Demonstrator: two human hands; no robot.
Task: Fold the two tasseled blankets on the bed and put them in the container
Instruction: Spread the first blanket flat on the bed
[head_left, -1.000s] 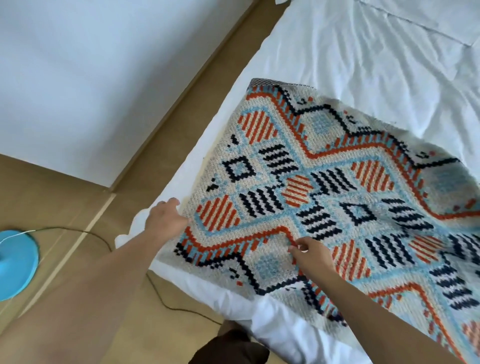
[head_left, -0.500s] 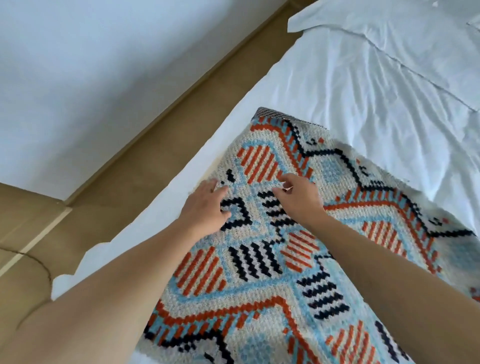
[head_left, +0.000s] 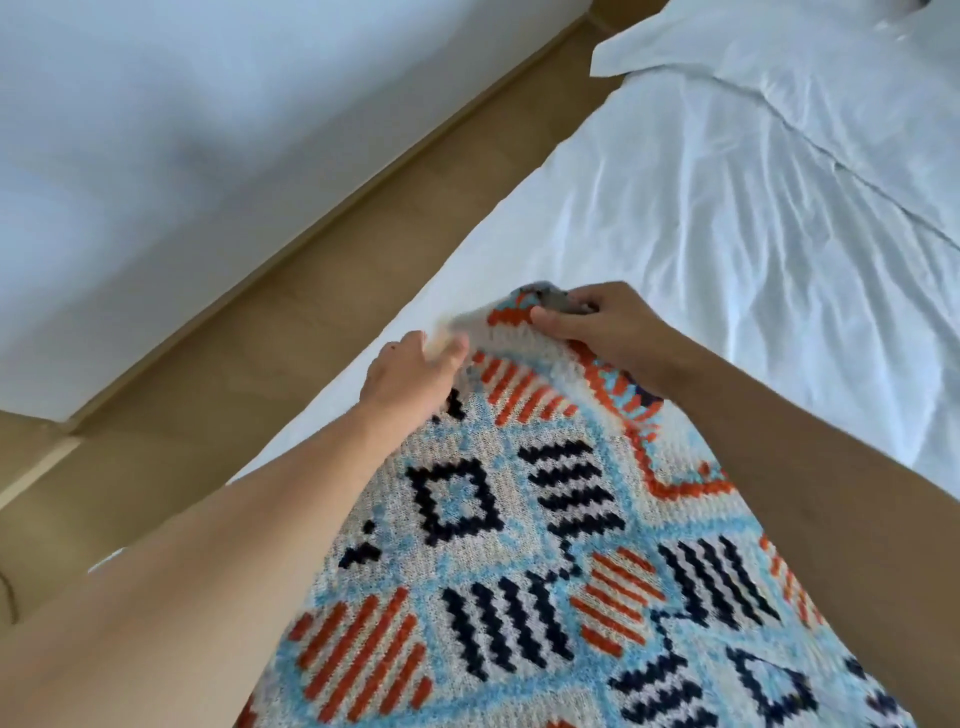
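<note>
Blanket (head_left: 519, 571) covers the bed (head_left: 727, 234) right under me, patterned face up: orange stripes, navy diamonds, pale blue ground. It fills the near part of the view between my forearms. Only one blanket in view; second one and the container not visible.

Past that, both hands sit at the blanket's far corner, by the bed's left edge. Right hand (head_left: 608, 332) pinches the corner, thumb on top and fingers curled under, and the corner is lifted off the sheet with the edge rolling back over the pattern. Left hand (head_left: 415, 374) is at the adjoining edge just beside it, thumb pressed on the raised fabric. Motion blur there; I cannot tell whether its fingers are clamped on the edge or only resting on it.

Handling guess: chunky knit, soft and floppy, no stiffness. The lifted edge already sags between my hands. Moderate weight, grippy not slippery, will drag on the sheet and stretch if pulled by one point. Take it at two corners of the same edge, hands spread, to keep the fold line straight. No tassels visible at this corner; watch for tangling.

Beyond the blanket: bare wrinkled white sheet, then a pillow (head_left: 779, 47) at the bed's far end. Left of the bed, wood floor (head_left: 311, 312) and white wall (head_left: 182, 130).
</note>
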